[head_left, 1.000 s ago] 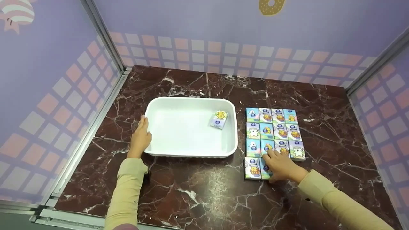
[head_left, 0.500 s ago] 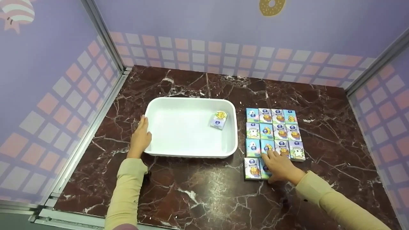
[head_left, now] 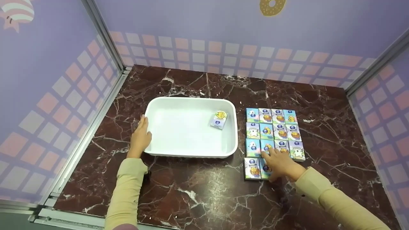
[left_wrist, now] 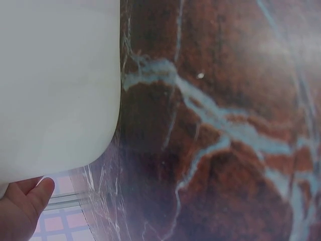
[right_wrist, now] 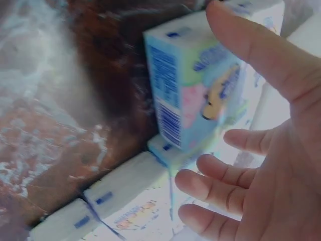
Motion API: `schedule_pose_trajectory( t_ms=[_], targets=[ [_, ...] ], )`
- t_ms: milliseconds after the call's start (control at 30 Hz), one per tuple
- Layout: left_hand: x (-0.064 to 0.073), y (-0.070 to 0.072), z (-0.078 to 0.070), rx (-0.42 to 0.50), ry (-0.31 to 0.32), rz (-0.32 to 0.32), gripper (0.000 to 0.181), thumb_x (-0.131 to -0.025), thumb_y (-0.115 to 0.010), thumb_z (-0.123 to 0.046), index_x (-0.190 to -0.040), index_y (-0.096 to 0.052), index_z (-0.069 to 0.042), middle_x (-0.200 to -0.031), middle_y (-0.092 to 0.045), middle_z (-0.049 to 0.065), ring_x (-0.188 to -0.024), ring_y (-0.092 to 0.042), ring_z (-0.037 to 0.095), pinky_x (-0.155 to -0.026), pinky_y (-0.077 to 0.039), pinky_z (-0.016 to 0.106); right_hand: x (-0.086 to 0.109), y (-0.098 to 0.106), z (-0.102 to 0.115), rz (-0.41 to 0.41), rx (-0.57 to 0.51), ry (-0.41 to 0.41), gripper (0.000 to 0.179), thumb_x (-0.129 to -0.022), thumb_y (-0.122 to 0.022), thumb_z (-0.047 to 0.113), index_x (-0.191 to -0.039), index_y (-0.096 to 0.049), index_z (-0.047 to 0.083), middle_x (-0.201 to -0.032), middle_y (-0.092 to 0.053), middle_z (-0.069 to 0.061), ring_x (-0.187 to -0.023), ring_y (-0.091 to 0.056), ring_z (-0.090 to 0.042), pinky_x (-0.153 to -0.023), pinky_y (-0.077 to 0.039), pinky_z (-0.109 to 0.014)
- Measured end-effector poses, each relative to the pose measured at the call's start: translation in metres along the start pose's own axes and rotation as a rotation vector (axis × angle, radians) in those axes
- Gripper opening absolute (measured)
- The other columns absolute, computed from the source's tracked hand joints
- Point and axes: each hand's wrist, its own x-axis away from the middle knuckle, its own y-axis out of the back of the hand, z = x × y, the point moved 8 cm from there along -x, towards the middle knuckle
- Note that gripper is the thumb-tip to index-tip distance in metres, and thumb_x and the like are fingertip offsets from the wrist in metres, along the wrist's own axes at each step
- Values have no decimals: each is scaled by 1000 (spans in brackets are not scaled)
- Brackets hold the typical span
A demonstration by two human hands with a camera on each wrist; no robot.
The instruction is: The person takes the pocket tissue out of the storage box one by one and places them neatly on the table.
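My left hand (head_left: pixel 140 137) rests along the left wall of a white plastic tray (head_left: pixel 188 154), fingers fairly straight. In the left wrist view the left thumb (left_wrist: pixel 42 193) shows at the tray's corner. My right hand (head_left: pixel 281 164) is over the near end of a block of small tissue packs, its thumb and fingers spread around a blue pack (head_left: pixel 265 169). In the right wrist view this blue pack (right_wrist: pixel 195 90) shows its barcode side, with the thumb (right_wrist: pixel 251 37) across its near end and the loosely bent fingers (right_wrist: pixel 215 188) by its far end.
Several tissue packs (head_left: pixel 266 129) lie in close rows right of the tray. One lilac and yellow pack (head_left: pixel 219 119) lies inside the tray at its right. A dark red marbled table (head_left: pixel 204 198) bears it all, with purple walls (head_left: pixel 223 19) around three sides.
The near-left pack of the block has shifted very slightly left. My right hand has turned slightly, its fingers a little more spread. The left hand and tray have stayed put.
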Motion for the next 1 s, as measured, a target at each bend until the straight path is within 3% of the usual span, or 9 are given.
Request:
schedule_pose_trajectory(
  t_ms=[100,267,400,533,733,867,1000],
  targets=[
    [0,0,0,0,-2,0,60,-83,-44,-4,-139,-22,1,-148,-15,13,-53,-41,27,-49,-35,35,-2,6,0,3,-23,9,91,-48,-80,41,-120,-42,2,-116,-44,-28,-90,-52,-40,-58,-47,-50],
    [1,1,0,-2,-2,-2,59,-83,-43,-4,-139,-22,1,-147,-16,14,-45,-36,21,-45,-34,32,-9,19,2,-45,-74,35,80,-55,-78,39,-117,-45,1,-93,-46,-17,-70,-47,-25,-47,-41,-35],
    [1,2,-1,1,-2,-7,60,-83,-44,-4,-139,-23,0,-148,-15,12,-53,-41,26,-50,-37,37,-15,30,3,-101,-103,52,69,-61,-76,35,-114,-47,2,-84,-42,-10,-63,-38,-17,-44,-33,-28],
    [1,2,-2,0,-5,-9,60,-83,-44,-4,-139,-23,0,-148,-14,13,-60,-45,31,-53,-38,40,-21,43,5,-197,-127,91,60,-65,-74,30,-112,-49,3,-85,-43,-10,-61,-37,-15,-45,-30,-25],
    [1,2,-2,4,-11,-15,60,-83,-44,-4,-139,-22,0,-148,-14,13,-74,-50,39,-60,-41,46,-33,67,13,-386,-125,166,49,-68,-72,23,-111,-53,7,-93,-51,-12,-70,-50,-21,-53,-43,-33],
    [1,1,-1,9,-2,-6,60,-84,-44,-4,-139,-21,0,-148,-13,11,-85,-50,40,-64,-42,47,-45,78,21,-453,-158,200,46,-69,-72,19,-110,-54,8,-100,-52,-12,-80,-54,-24,-63,-48,-37],
    [0,0,1,10,12,21,60,-85,-43,-5,-140,-19,-1,-149,-10,11,-94,-49,42,-65,-42,46,-57,86,30,-508,-193,248,44,-69,-71,15,-109,-56,7,-104,-52,-13,-80,-54,-23,-62,-48,-35]
  ],
)
